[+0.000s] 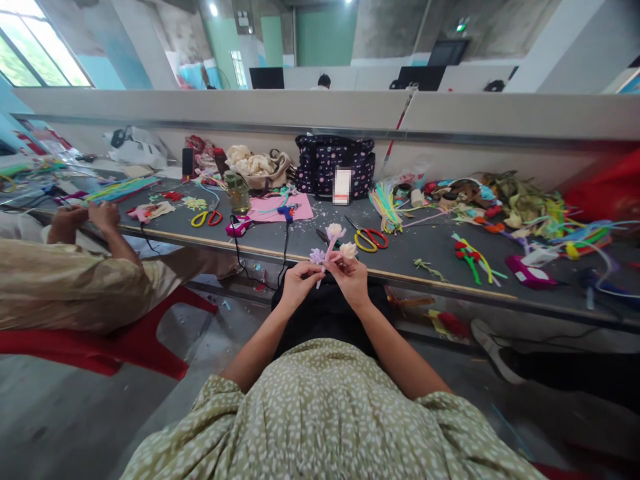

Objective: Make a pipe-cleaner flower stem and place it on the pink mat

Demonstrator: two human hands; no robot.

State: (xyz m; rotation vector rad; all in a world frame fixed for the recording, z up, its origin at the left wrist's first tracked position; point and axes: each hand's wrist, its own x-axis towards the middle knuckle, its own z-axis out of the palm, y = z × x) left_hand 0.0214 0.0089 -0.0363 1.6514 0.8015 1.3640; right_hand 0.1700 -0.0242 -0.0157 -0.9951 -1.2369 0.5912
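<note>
Above the table's front edge, my left hand (300, 285) and my right hand (351, 283) pinch a small bunch of fuzzy pipe-cleaner flowers between them. One bloom is lilac (317, 256), another pale pink-cream (335, 231) stands highest, and a cream one (349, 251) leans right. Pink and lilac stems meet at my fingertips, with one end poking out below. Both hands are closed; which stem each one grips is hard to make out. Just behind the flowers, scissors with red and yellow handles (371, 240) lie on the dark table (320, 212).
A blue glue gun (286, 212) rests on a pink sheet (300, 205), its cord hanging over the edge. Pipe cleaners (387, 208), a jar (237, 192) and a dotted bag (315, 163) stand behind. At left a co-worker's hands (103, 217) are at the table; a shoe (495, 350) shows at right.
</note>
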